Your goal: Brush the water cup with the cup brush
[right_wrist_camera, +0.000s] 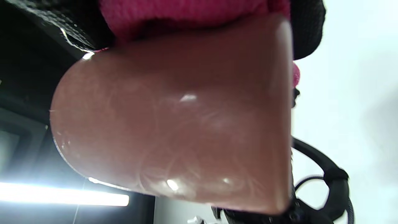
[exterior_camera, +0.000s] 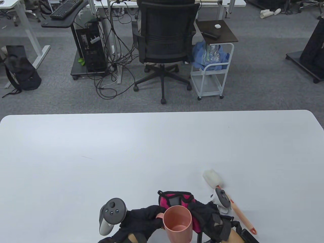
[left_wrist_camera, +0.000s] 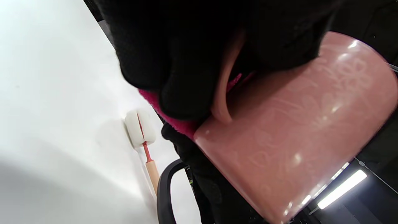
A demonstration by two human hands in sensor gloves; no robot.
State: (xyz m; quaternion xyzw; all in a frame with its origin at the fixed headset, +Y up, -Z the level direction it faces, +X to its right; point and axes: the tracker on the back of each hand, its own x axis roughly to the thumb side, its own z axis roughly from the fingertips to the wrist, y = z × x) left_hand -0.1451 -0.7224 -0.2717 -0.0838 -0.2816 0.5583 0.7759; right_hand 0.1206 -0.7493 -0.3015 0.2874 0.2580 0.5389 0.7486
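Observation:
A pink water cup (exterior_camera: pixel 177 224) stands upright at the table's near edge, its mouth open to the camera. My left hand (exterior_camera: pixel 144 220) in a black glove grips its handle (exterior_camera: pixel 159 216). My right hand (exterior_camera: pixel 202 215), in a pink and black glove, wraps around the cup's far and right side. The left wrist view shows the cup (left_wrist_camera: pixel 295 130) with black fingers (left_wrist_camera: pixel 186 62) around the handle (left_wrist_camera: pixel 224 93). The cup fills the right wrist view (right_wrist_camera: pixel 186 124). The cup brush (exterior_camera: pixel 235 208), with a white sponge head (exterior_camera: pixel 212 178), lies on the table right of my right hand, untouched; it also shows in the left wrist view (left_wrist_camera: pixel 141 127).
The white table (exterior_camera: pixel 126 157) stretches away beyond the hands. A black office chair (exterior_camera: pixel 164 43) and a white trolley (exterior_camera: pixel 212 68) stand on the floor past the far edge.

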